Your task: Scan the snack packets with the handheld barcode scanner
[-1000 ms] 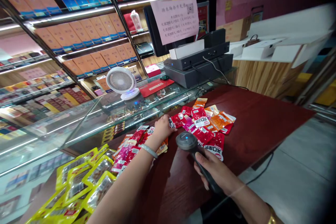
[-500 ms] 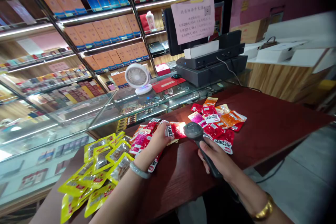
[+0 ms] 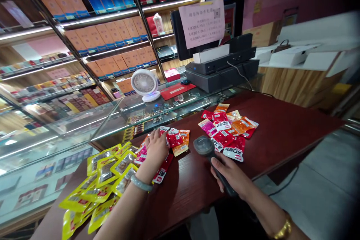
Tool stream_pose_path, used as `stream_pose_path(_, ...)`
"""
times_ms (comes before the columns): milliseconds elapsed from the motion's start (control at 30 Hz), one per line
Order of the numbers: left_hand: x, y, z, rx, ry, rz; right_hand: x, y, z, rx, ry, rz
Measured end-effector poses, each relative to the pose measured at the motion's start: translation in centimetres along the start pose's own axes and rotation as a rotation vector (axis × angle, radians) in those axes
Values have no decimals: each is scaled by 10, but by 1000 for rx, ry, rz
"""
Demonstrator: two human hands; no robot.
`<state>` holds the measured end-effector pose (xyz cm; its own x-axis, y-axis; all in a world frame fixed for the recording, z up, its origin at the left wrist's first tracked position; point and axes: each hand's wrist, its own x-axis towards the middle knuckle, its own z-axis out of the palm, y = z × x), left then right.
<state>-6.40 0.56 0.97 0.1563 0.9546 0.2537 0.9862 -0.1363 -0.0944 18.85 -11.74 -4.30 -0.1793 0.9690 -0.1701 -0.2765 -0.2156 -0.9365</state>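
Note:
My left hand [image 3: 157, 146] lies over a heap of red and pink snack packets [image 3: 142, 154], its fingers slightly apart and nothing seen gripped in them. The heap is partly hidden under the palm. Just right of the fingers, a red packet [image 3: 174, 139] rests against an orange packet [image 3: 184, 138]. My right hand [image 3: 229, 172] is wrapped around the handle of a dark barcode scanner [image 3: 204, 145], held above the table with its head toward the left. Beyond the scanner, another pile of red, orange and pink packets [image 3: 225, 138] is spread out.
Yellow-edged snack packets [image 3: 105, 172] cover the left of the dark red table [image 3: 281, 127]. Behind are a glass counter [image 3: 112, 123], a small white fan [image 3: 145, 83], a red mat [image 3: 177, 90] and a monitor with a pink paper sign [image 3: 201, 24]. Boxed goods [image 3: 109, 35] fill the shelves.
My left hand has let go of the red packet it held before the scanner and moved left onto the heap. The bright light on the packet is gone; my right hand still grips the scanner.

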Motion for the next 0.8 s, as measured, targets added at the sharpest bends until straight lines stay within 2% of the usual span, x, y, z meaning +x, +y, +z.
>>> stream_pose_path(133,3,36,1,-69,19,68,-8,-2,-13,17,50,-5)
stream_pose_path(300,1,106,6,-274,-68,222,-17,-10,-30,25,110,-1)
stream_pose_path(467,-3,159,16,-273,-116,305,-24,-13,-44,-14,151,5)
stream_pose_path(600,-2,170,18,-234,-156,212,-30,-15,-53,-53,220,2)
stream_pose_path(700,-3,161,14,-286,-218,143,-34,-17,-56,-63,269,-10)
stream_pose_path(800,-10,146,12,-353,-272,105,-35,-16,-54,-75,262,-21)
